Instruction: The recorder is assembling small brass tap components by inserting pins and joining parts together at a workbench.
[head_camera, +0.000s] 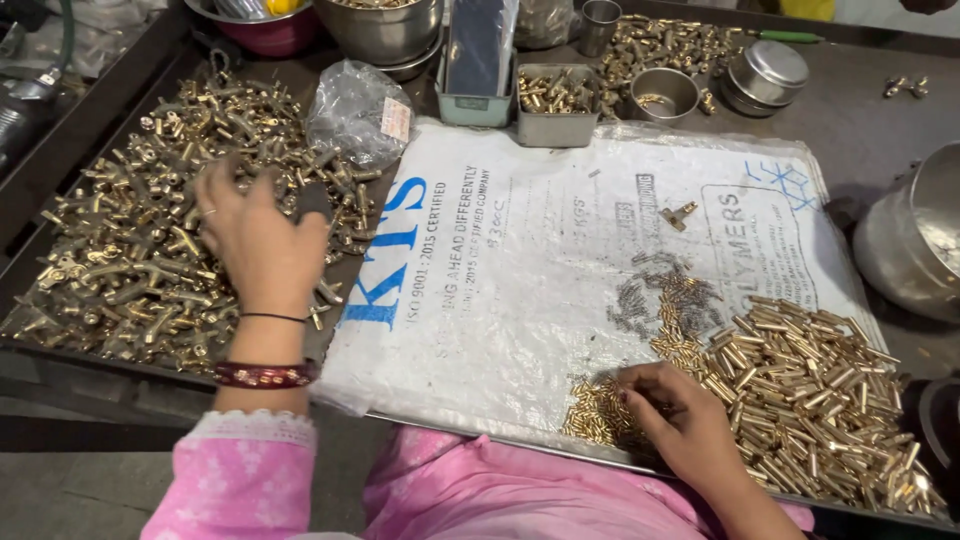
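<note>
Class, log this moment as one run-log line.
left hand: on brass fittings | right hand: on small brass pins | sack: under pins

Crumpled plastic bag (358, 110) beside teal tin (476, 70); steel cup (665, 93), lidded round tin (766, 74), lone brass fitting (679, 214) on sack.

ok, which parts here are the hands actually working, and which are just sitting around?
In hand:
left hand on the pile of brass T-shaped fittings
right hand on the small brass pins, beside the brass tubes

Lying about:
crumpled plastic bag
rectangular tin of brass bits
lidded steel container
single brass fitting on the white sack
</note>
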